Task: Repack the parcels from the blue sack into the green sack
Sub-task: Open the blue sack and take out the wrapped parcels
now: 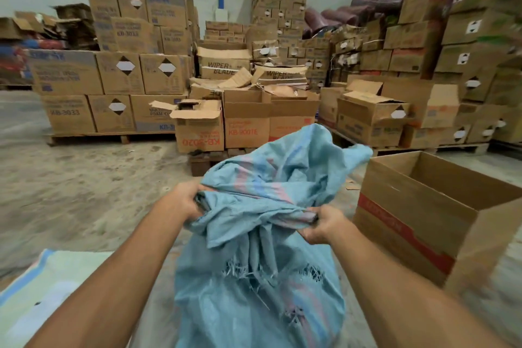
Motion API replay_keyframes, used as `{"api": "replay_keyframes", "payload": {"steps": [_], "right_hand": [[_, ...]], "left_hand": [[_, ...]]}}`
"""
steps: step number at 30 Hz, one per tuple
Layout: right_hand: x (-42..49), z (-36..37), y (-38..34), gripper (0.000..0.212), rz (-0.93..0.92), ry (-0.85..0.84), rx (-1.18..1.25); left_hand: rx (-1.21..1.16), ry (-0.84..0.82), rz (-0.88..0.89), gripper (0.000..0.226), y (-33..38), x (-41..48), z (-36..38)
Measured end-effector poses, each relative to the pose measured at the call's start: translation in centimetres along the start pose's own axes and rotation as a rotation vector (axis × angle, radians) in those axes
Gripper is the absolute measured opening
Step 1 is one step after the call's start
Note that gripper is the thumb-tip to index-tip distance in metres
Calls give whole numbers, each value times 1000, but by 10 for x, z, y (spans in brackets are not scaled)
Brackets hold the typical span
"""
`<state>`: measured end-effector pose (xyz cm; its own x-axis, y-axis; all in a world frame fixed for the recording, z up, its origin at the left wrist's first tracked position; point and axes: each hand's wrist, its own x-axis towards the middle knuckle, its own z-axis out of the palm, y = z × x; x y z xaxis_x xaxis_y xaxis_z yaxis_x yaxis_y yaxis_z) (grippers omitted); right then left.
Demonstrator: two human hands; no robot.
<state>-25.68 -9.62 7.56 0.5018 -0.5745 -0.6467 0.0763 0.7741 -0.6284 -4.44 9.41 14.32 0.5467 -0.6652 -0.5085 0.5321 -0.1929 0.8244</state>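
Left to right: flat sack (42, 291), upright sack (254, 305), carton (409, 220)

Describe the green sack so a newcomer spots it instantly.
Find the crumpled blue sack upright in the foreground. Left of it, in the frame's lower left corner, is the green sack. It alone lies flat: pale green with a blue stripe along its edge.

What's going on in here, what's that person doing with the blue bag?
A person stands over a blue sack and grips its bunched-up top with both hands, the left hand on one side and the right hand on the other. The top is gathered, not spread open, and no parcels show yet. A green sack lies flat on the floor to the left. An open cardboard box sits to the right, with stacked cartons behind.
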Motion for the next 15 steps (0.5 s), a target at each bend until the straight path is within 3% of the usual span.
{"api": "replay_keyframes", "payload": {"steps": [3, 6, 8, 12, 15], "right_hand": [[1, 0, 15, 35, 62, 87, -27], [-10, 8, 16, 51, 1, 132, -92], [-18, 16, 11, 70, -25, 12, -55], [-36, 14, 7, 63, -62, -247, -131], [-46, -25, 16, 50, -34, -225, -152]], "left_hand": [[172, -146, -6, 9, -13, 1, -21], [305, -407, -24, 74, -25, -6, -38], [331, -480, -60, 82, -26, -10, -33], [338, -125, -59, 58, -6, 8, -28], [-12, 175, -43, 34, 13, 21, -61]]}}
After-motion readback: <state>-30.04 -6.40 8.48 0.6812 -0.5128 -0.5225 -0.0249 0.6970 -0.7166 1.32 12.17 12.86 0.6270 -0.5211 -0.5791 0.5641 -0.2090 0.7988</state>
